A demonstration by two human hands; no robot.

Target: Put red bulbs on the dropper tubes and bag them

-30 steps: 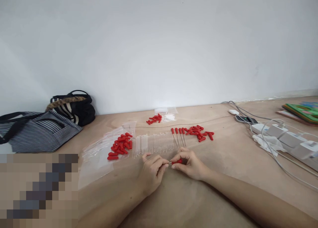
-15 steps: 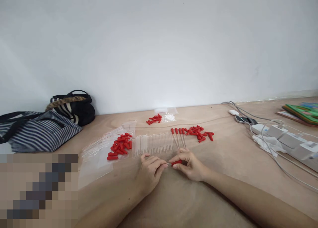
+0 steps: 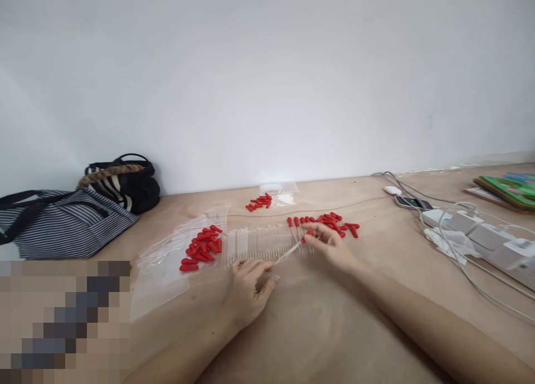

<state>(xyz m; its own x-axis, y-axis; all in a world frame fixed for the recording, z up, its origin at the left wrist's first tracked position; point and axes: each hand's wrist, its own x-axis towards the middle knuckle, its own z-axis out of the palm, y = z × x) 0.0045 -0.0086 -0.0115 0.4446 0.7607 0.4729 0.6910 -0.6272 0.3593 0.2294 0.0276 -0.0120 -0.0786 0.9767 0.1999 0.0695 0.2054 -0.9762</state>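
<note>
The right hand (image 3: 332, 247) has thumb and fingers clamped on the red bulb (image 3: 308, 237) of a dropper (image 3: 290, 252), above the table (image 3: 334, 334) in front of the person, at the right end of a row of clear tubes (image 3: 261, 242). The dropper's long axis runs aslant: the bulb end lies up and to the right, away from the person, and the thin tube points left and back toward the person. Its tip ends at the left hand's index fingertip; whether the two touch, I cannot tell. The left hand (image 3: 249, 286) has its thumb spread apart from its fingers, with a gap between them.

The tubes in the row lie side by side, long axes pointing roughly away from the person. Just right of them lie several finished droppers (image 3: 296, 222), bulbs at the far end, stems pointing toward the person and leaning a little right. Beside these is a heap of loose bulbs (image 3: 333, 217), partly behind the right hand, pointing every way. Another pile (image 3: 204, 244) sits left of the row, by some plastic bags (image 3: 163, 286).
</note>
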